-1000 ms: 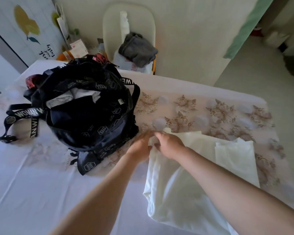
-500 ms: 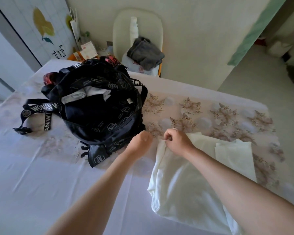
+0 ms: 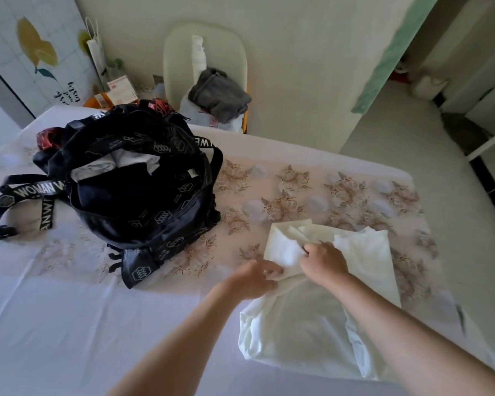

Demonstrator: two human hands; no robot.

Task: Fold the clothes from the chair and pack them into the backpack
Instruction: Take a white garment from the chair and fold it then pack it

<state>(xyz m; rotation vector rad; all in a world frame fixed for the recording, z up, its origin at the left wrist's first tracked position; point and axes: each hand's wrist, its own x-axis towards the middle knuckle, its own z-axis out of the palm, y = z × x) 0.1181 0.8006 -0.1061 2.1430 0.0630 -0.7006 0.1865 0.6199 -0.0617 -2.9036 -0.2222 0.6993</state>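
Pulled nearer, the left hand (image 3: 252, 278) and right hand (image 3: 325, 260) each pinch the white garment (image 3: 297, 332).

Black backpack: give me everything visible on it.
The black backpack lies on the table left of centre, apart from the left hand and right hand. Glossy-looking fabric printed with white hexagon logos. Its mouth gapes open, showing white clothing inside. Black straps with white lettering, WOMAN readable, trail left across the table.

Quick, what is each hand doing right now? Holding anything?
Left hand: closed, gripping an edge of the white garment.
Right hand: closed, pinching a fold of the same garment.
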